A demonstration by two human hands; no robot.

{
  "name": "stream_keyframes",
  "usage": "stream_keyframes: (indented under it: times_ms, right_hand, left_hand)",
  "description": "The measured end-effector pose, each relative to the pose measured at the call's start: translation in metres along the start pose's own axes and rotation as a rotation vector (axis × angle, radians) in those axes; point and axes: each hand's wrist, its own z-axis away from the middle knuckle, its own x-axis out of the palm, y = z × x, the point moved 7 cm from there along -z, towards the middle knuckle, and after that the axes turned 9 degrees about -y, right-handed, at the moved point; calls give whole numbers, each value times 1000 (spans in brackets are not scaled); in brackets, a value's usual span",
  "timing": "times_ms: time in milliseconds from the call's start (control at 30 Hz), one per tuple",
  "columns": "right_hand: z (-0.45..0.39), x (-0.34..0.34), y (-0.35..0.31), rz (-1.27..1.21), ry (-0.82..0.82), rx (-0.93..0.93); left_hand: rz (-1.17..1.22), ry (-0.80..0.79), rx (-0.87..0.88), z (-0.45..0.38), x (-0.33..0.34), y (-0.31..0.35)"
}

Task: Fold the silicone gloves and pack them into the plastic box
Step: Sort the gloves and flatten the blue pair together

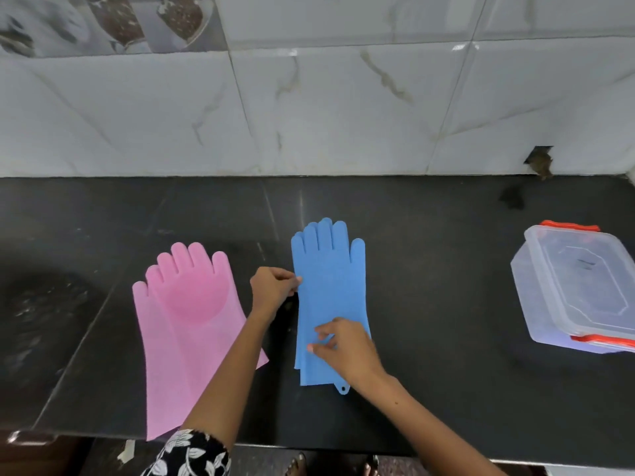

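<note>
Lying under right fingers [321, 341], blue glove [330, 269]; left fingers [292, 281] pinch its edge.

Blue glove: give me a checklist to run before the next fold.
1. Blue glove flat on the counter: ok.
2. Left hand pinches its left edge: ok.
3. Right hand holds the cuff area: ok.
4. Pink glove clear of the blue one: ok.
5. Plastic box open to receive gloves: not ok, the lid is on.
6. Lid clips released: cannot tell.
</note>
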Motion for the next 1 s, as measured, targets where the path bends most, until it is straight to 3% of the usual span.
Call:
stream_keyframes:
  times_ms: [267, 567, 800, 1000]
  right_hand:
    - [-25, -98, 41, -103, 430, 62]
    - [-88, -114, 48, -274, 486, 170]
    - [-102, -120, 39, -233, 475, 121]
    - [-100, -131, 33, -322, 594, 19]
  left_hand:
    - [76, 30, 47, -12, 5, 5]
    - [210, -4, -41, -35, 4, 4]
    - [220, -39, 78, -36, 2, 16]
    - [294, -52, 172, -40, -5, 34]
